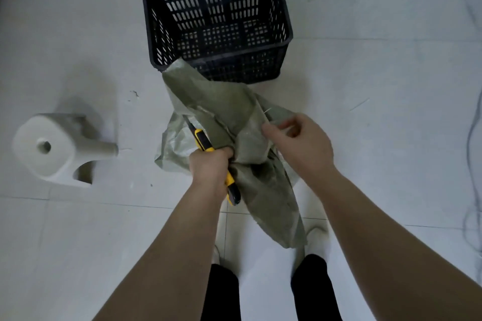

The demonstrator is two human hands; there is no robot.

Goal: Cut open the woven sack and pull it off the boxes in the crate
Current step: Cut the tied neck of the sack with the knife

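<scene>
Looking straight down at the pale tiled floor (365, 73), and off at the left of the frame there's a white plastic jug (52, 148) lying on its side, spout pointing right, well clear of everything else. A thin cable (470, 138) snakes down the far right edge. Top centre, the black slotted crate (216, 21) sits on the floor, and I can see right through to its perforated bottom, nothing in it. The green woven sack (229, 117) is out of the crate, bunched up in the middle of the frame, its upper tip lying over the crate's near left corner and its lower end trailing down over my shoes (317, 238). My left hand (210, 167) is clenched around both a fold of the sack and the yellow utility knife (203, 142), blade end poking up and left against the fabric. My right hand (300, 143) is pinching the sack's right edge, fingers curled on the cloth. My black trouser legs (223, 292) fill the bottom centre.
</scene>
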